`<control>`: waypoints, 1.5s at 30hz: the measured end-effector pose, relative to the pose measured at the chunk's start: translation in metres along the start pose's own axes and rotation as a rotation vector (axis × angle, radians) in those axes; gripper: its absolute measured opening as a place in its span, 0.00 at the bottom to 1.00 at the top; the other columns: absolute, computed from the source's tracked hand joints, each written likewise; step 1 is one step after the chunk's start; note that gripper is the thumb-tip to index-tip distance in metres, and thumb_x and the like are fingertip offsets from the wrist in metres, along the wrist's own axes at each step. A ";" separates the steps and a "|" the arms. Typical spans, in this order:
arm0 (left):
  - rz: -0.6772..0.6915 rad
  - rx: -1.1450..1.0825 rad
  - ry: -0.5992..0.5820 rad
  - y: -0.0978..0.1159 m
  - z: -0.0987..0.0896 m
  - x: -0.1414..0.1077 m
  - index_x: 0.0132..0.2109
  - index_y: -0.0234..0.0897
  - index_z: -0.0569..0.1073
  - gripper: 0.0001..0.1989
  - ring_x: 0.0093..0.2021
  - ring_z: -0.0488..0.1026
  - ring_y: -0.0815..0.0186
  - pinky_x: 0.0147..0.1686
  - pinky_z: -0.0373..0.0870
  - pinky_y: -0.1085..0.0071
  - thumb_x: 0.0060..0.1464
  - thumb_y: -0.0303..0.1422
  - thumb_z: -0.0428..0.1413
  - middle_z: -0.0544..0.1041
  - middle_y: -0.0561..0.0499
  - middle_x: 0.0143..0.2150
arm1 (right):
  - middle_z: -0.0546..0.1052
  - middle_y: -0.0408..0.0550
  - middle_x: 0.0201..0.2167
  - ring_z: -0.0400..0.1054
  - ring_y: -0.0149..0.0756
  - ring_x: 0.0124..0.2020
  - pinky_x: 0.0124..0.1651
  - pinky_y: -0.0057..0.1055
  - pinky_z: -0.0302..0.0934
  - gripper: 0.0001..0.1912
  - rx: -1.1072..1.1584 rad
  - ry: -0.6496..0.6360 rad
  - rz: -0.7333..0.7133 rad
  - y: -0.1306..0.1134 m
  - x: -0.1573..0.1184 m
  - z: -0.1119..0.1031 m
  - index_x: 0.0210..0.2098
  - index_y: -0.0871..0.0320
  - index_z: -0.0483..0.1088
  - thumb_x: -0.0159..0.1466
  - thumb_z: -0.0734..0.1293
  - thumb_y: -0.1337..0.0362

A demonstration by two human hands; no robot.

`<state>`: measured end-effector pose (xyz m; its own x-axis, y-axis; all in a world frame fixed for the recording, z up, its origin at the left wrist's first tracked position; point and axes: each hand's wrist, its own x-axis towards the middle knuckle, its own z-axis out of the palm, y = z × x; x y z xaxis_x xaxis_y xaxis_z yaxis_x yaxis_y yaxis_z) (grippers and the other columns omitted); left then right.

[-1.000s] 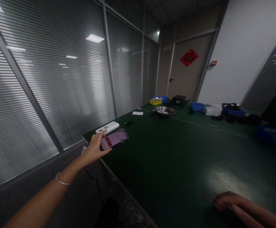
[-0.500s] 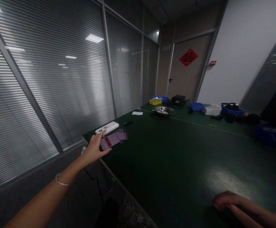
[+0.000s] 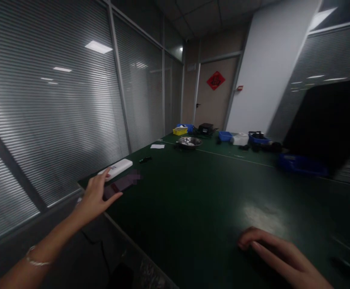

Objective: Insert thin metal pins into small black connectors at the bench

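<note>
My left hand reaches to the near left corner of the table, its thumb and fingers around the near end of a phone. The phone lies on the tabletop with a dark screen, its far end blurred by pixels. Just beyond it is a white power bank, which the index finger overlaps; whether it touches cannot be made out. At the lower right, my right hand rests on the green table with curled fingers and nothing visible in it.
A small dark item and a white paper lie past the power bank. Farther back are a metal bowl, a yellow basket and several blue bins, one a blue bin. A large black shape stands at the right.
The phone's lit screen has gone dark. The view has swung to the right, so things appear farther left. Both hands keep about the same places on the table.
</note>
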<state>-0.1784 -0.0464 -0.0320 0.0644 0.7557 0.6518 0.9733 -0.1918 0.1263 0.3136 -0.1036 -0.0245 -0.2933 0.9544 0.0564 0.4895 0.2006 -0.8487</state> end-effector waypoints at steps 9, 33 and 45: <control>0.309 -0.314 -0.152 0.113 0.018 0.049 0.61 0.44 0.49 0.32 0.57 0.55 0.53 0.55 0.53 0.53 0.52 0.44 0.50 0.58 0.45 0.57 | 0.67 0.47 0.49 0.60 0.39 0.50 0.54 0.37 0.54 0.16 -0.329 -0.079 -0.159 -0.055 -0.020 -0.051 0.45 0.53 0.68 0.63 0.58 0.54; 0.486 -1.291 -0.935 0.351 0.095 0.059 0.45 0.36 0.70 0.15 0.46 0.67 0.63 0.47 0.61 0.65 0.51 0.36 0.53 0.70 0.46 0.45 | 0.70 0.49 0.38 0.65 0.37 0.35 0.37 0.32 0.60 0.16 -0.497 0.383 0.073 0.057 -0.036 -0.095 0.42 0.55 0.63 0.60 0.59 0.51; -0.075 -1.740 -1.038 0.355 0.132 0.067 0.47 0.30 0.66 0.20 0.24 0.70 0.71 0.28 0.68 0.71 0.51 0.40 0.53 0.72 0.49 0.28 | 0.73 0.43 0.31 0.66 0.33 0.33 0.36 0.27 0.59 0.12 -0.259 0.341 -0.197 0.026 0.044 -0.037 0.37 0.58 0.65 0.58 0.63 0.56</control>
<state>0.2002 0.0191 -0.0420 0.7351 0.6703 0.1021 -0.1824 0.0505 0.9819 0.3437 -0.0486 -0.0241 -0.1358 0.9019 0.4100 0.6527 0.3928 -0.6479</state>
